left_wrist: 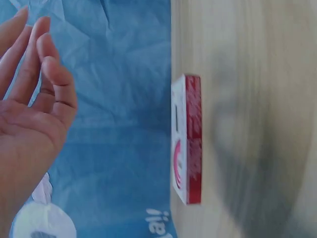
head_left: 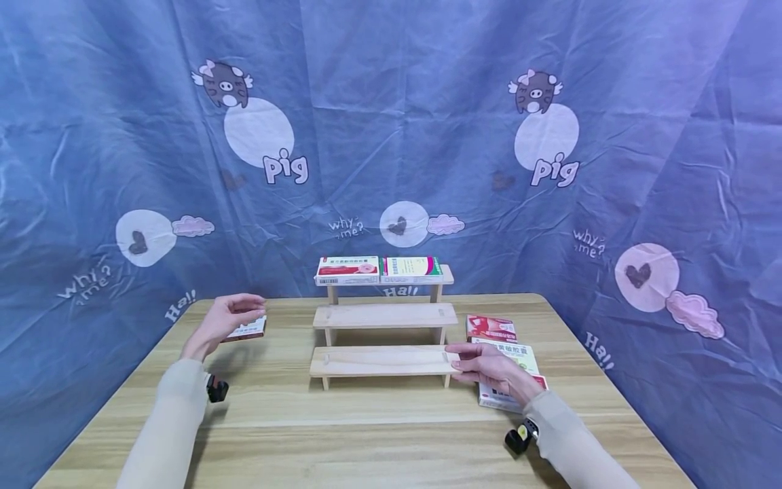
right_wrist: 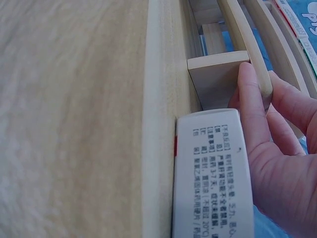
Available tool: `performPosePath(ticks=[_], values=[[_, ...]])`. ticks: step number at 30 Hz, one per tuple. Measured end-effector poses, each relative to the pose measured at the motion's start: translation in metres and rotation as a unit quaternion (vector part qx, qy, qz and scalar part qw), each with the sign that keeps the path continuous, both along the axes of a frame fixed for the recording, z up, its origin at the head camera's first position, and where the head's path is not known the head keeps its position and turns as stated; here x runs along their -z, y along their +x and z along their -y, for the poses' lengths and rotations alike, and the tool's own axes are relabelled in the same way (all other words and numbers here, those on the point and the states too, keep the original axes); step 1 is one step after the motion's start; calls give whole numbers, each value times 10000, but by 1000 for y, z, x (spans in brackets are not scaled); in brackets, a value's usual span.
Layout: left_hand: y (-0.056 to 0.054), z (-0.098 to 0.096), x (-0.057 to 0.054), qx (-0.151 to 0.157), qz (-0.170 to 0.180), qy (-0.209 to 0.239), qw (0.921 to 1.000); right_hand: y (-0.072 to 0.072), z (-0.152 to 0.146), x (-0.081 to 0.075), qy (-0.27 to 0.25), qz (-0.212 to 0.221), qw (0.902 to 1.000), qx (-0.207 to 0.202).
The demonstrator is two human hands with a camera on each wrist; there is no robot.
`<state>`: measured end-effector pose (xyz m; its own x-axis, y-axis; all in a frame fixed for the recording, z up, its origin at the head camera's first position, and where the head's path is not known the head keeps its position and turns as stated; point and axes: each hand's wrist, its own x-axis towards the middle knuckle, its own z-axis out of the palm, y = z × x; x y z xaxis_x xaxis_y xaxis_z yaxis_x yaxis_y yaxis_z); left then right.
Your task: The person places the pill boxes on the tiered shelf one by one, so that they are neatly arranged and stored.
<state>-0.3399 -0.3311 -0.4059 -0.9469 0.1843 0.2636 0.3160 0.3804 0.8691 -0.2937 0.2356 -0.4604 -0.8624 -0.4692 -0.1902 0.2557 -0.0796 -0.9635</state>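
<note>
A three-step wooden display rack (head_left: 385, 316) stands mid-table. My right hand (head_left: 493, 370) pinches the right end of its lowest board (right_wrist: 257, 59), thumb and fingers on either side of the edge. My left hand (head_left: 225, 320) hangs over the table's left side with loosely bent fingers and holds nothing. Below it lies a white and red medicine box (left_wrist: 193, 139), apart from the hand in the left wrist view. Two medicine boxes lie side by side on the top step: a red and white one (head_left: 347, 267) and a green, white and magenta one (head_left: 411, 267).
Right of the rack lie several medicine boxes: a red one (head_left: 491, 328) at the back, a white and green one (head_left: 516, 356), and a white one (right_wrist: 213, 168) at the front, partly behind my right hand. Blue printed cloth (head_left: 391, 136) hangs around the table (head_left: 342, 441).
</note>
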Motion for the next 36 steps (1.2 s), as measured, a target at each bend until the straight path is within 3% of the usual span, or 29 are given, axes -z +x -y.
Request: performPosePath(ticks=[5,14,19,24,36], values=[[3,12,8,-24,37,-141,9999,-1,0,1,11,-27,10000,18],[3,29,25,-344,255,-496,9979,-1,0,2,13,33,10000,5],[0,38,38,-769,226,-971,9920,-2,1,3,-5,7,10000,-2],[-1,45,50,-1093,606,-1014,9870,-2,1,3,-51,-116,9999,-103],[-2,51,55,-1164,1046,-1268,9795,1,0,1,55,-98,9999,22]])
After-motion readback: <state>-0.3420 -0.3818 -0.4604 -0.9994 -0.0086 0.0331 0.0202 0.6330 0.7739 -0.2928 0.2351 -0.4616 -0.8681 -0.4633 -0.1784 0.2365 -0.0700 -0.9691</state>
